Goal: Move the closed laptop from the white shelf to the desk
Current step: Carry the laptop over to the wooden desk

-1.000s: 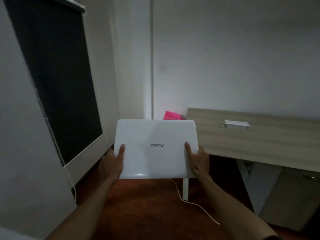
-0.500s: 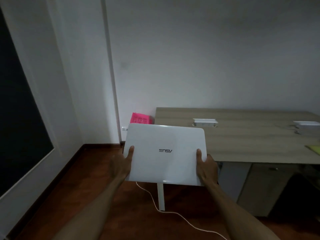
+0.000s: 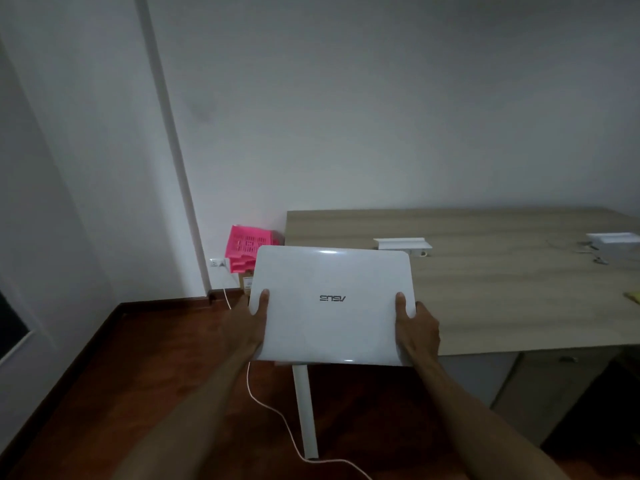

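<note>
Left hand [image 3: 246,325] and right hand [image 3: 417,329] clamp the closed laptop [image 3: 332,308] (glossy lid) over the desk [image 3: 502,299] corner; an edge-set laptop could tip off.

Dim room, soft grain, glare on laptop lid [image 3: 332,306], wide-angle edge bending

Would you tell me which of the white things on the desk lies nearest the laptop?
The long white tray at the desk's middle, just beyond the laptop's far right corner; the other white one sits at the right edge.
</note>
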